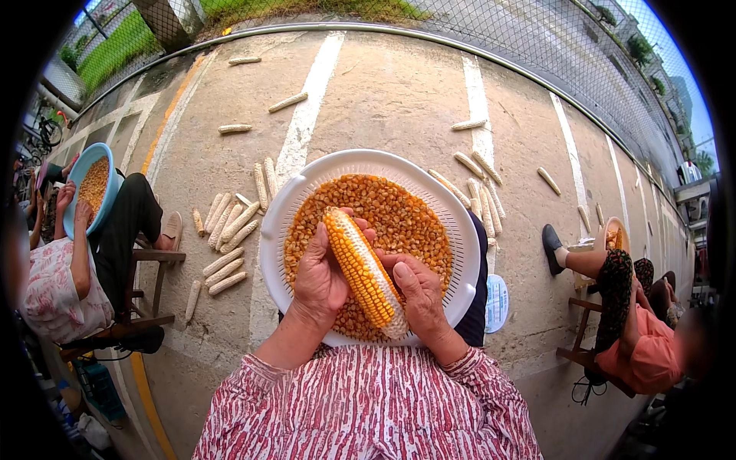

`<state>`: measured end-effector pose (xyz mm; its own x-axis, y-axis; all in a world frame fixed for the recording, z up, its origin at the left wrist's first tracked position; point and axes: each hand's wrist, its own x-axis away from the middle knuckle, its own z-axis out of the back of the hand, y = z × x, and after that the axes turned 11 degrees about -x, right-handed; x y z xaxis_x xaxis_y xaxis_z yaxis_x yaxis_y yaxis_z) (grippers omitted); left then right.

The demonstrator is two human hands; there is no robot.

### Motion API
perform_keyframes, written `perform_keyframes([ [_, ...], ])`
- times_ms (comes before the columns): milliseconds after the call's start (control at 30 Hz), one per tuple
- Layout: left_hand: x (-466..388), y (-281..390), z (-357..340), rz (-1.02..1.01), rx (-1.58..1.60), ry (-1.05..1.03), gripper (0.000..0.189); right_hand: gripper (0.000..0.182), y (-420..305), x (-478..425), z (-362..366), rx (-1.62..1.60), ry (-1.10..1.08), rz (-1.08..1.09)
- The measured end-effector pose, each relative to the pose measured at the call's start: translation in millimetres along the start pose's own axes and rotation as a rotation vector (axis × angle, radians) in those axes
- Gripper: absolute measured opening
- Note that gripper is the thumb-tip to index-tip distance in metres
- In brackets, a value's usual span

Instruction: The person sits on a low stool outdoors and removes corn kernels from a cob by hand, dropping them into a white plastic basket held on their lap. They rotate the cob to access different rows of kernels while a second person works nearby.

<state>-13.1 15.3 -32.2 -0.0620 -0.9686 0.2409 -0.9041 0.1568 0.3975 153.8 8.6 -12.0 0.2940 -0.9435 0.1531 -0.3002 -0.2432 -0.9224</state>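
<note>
A partly shelled ear of corn slants across my lap, its tip toward the upper left. Yellow kernels cover its left side, while a pale strip of bare cob runs down its right. My left hand grips the ear from the left, with fingertips showing behind it. On the right, my right hand has its bent fingers and thumb against the bare strip; whether a kernel is under them cannot be seen. Beneath both hands is a white plastic colander basin on my lap, holding many loose corn kernels.
Bare cobs lie in a group left of the basin, with more cobs at its right. A hand fan lies beside my leg. Seated people flank me, the left one with a blue basin. A chain-link fence crosses ahead.
</note>
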Motion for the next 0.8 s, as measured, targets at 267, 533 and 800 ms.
perform_keyframes([
  [267, 1, 1, -5, 0.0, 0.029, -0.039, 0.044, 0.046, -4, 4, 2, 0.1, -0.08, -0.127],
  [533, 0, 3, -3, 0.002, 0.037, -0.024, 0.043, 0.052, 3, 4, 8, -0.227, -0.117, -0.225],
  [800, -2, 4, -3, -0.019, -0.003, 0.027, 0.041, 0.062, -1, 4, 9, -0.175, -0.213, -0.218],
])
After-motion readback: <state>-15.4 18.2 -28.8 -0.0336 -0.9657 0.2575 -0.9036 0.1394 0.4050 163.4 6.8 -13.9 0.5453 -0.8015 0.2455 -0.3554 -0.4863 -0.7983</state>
